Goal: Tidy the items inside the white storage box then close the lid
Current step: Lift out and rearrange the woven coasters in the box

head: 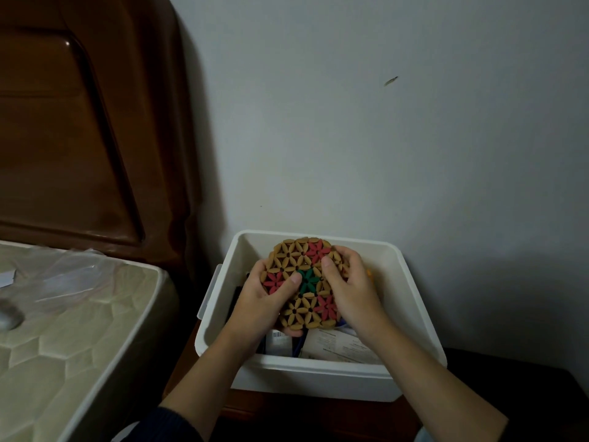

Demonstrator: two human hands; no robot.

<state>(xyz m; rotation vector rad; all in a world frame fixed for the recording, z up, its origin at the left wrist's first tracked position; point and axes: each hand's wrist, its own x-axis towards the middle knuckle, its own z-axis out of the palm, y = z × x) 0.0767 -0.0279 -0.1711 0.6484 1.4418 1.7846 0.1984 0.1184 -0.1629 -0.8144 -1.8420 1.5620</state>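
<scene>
A white storage box [414, 301] stands open on a dark wooden bedside cabinet against the wall. Over its middle I hold a round beaded mat [302, 260] of tan, red and green flower shapes, tilted up toward me. My left hand [264, 298] grips its left edge, thumb on the front. My right hand [347, 282] grips the right edge, thumb pressed near the middle. Under the mat lie papers [341, 344], a barcoded packet [279, 341] and dark items, partly hidden. No lid is in view.
A mattress [63, 330] in clear plastic wrap lies to the left, with a brown wooden headboard [79, 122] behind it. The pale wall [382, 122] stands right behind the box. The dark cabinet top [510, 371] shows at the right of the box.
</scene>
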